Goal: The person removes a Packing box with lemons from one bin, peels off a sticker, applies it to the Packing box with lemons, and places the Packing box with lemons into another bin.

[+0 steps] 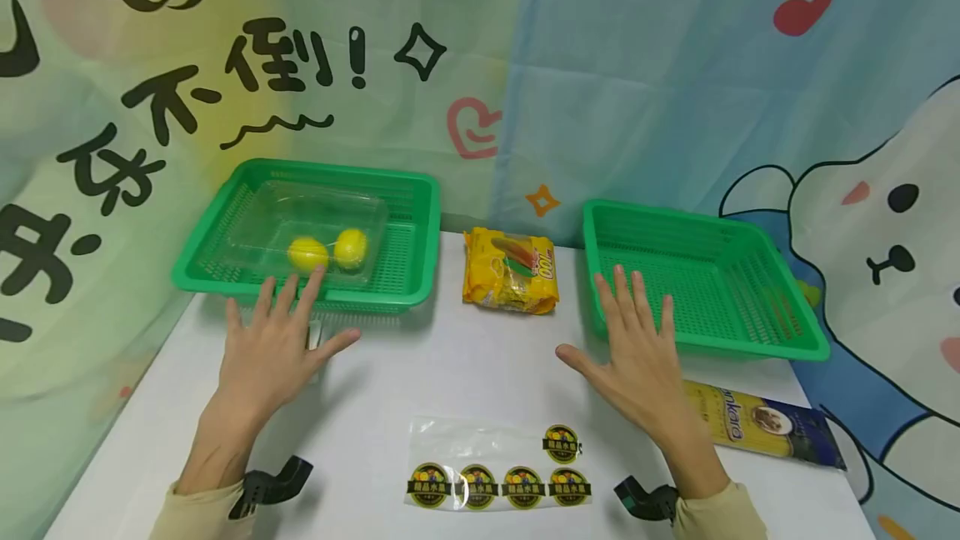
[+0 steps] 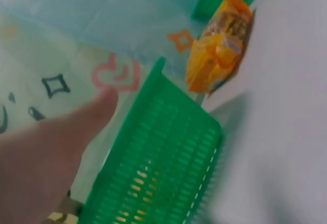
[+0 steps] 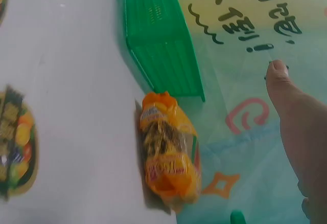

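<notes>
Both hands hover flat over the white table [image 1: 450,365], fingers spread, holding nothing. My left hand [image 1: 277,340] is just in front of the left green basket [image 1: 420,273], its fingertips near the basket's front rim. That basket holds a clear plastic box [image 1: 300,223] with two yellow lemons [image 1: 327,250]. My right hand [image 1: 637,348] reaches to the front rim of the right green basket [image 1: 750,344]. A yellow snack packet [image 1: 510,271] lies between the baskets; the wrist views show it too [image 2: 219,47] [image 3: 168,157].
A clear sheet with several round stickers [image 1: 498,473] lies at the near edge between my arms. A yellow and dark flat packet [image 1: 765,423] lies by my right wrist. A printed curtain [image 1: 637,65] hangs close behind the baskets.
</notes>
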A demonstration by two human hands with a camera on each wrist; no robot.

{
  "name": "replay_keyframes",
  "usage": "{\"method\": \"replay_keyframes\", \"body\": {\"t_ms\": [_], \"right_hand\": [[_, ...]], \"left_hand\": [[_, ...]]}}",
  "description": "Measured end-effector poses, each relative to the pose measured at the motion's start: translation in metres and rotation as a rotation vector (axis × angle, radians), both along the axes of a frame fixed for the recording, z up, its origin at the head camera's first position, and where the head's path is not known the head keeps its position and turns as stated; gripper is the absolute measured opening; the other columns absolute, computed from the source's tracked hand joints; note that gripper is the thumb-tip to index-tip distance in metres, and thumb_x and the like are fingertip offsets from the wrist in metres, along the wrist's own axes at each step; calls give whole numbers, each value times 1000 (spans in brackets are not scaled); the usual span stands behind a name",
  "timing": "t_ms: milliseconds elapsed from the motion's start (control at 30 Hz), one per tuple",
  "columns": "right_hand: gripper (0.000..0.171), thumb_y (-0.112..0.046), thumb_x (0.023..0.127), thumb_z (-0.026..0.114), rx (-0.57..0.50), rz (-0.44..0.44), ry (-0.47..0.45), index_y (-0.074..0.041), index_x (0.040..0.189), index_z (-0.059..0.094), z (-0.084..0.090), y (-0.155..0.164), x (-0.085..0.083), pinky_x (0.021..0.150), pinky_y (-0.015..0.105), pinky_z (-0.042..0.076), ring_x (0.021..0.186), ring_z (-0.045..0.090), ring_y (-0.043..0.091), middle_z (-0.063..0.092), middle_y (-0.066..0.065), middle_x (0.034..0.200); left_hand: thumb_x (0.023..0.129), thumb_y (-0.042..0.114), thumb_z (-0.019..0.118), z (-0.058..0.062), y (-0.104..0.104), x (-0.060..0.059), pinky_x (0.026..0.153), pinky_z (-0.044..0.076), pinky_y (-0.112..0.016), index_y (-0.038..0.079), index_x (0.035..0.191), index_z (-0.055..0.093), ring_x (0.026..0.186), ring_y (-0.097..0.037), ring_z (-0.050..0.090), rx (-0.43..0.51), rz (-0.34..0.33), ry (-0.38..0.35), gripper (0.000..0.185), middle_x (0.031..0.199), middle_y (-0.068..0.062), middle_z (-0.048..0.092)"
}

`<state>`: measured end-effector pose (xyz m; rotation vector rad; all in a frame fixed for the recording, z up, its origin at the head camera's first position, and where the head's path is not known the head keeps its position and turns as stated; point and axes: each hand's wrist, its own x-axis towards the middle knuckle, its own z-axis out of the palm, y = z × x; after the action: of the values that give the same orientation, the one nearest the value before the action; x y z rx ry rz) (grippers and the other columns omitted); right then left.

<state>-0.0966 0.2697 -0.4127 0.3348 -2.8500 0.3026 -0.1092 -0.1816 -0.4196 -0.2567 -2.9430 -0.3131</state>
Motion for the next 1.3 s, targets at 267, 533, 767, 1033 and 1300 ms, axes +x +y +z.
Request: {"method": "replay_keyframes", "body": {"t_ms": [267, 533, 767, 1033, 1300], "right_hand": [[106, -76, 91, 60, -26, 33, -9, -32, 169, 3, 5, -24, -21, 129, 66, -2, 164, -4, 27, -2, -1, 177], [103, -81, 92, 52, -172, 68, -59, -36, 167, -1, 7, -58, -43, 130, 62, 4, 165, -3, 25, -4, -5, 176], [101, -85, 91, 48, -252, 95, -146, -43, 165, -8, 11, -84, -57, 127, 67, 14, 164, 0, 21, -4, -11, 175], [101, -87, 89, 47, -375, 182, -242, -49, 162, -11, 14, -117, -68, 128, 62, 21, 163, 14, 22, -3, -17, 174], [99, -78, 93, 53, -625, 328, -388, -52, 159, -15, 12, -159, -75, 124, 59, 34, 157, 33, 29, -6, -18, 174]], "left_hand": [[95, 61, 66, -21, -4, -13, 99, 37, -85, 13, 137, 63, 129, -53, 52, 53, 0, 257, 64, 130, -27, 64], [101, 77, 20, -44, -5, -25, 76, 52, -73, 4, 118, 66, 107, -62, 56, 68, 12, 487, 88, 107, -35, 63], [102, 75, 19, -44, -1, -29, 94, 48, -67, 1, 116, 65, 104, -63, 54, 95, -49, 443, 88, 103, -37, 60], [100, 75, 17, -44, -1, -30, 99, 46, -68, 2, 120, 64, 110, -62, 51, 119, -53, 390, 89, 106, -38, 60], [102, 74, 20, -43, 1, -30, 101, 42, -67, -1, 118, 65, 106, -62, 52, 128, -72, 399, 89, 103, -39, 60]]}}
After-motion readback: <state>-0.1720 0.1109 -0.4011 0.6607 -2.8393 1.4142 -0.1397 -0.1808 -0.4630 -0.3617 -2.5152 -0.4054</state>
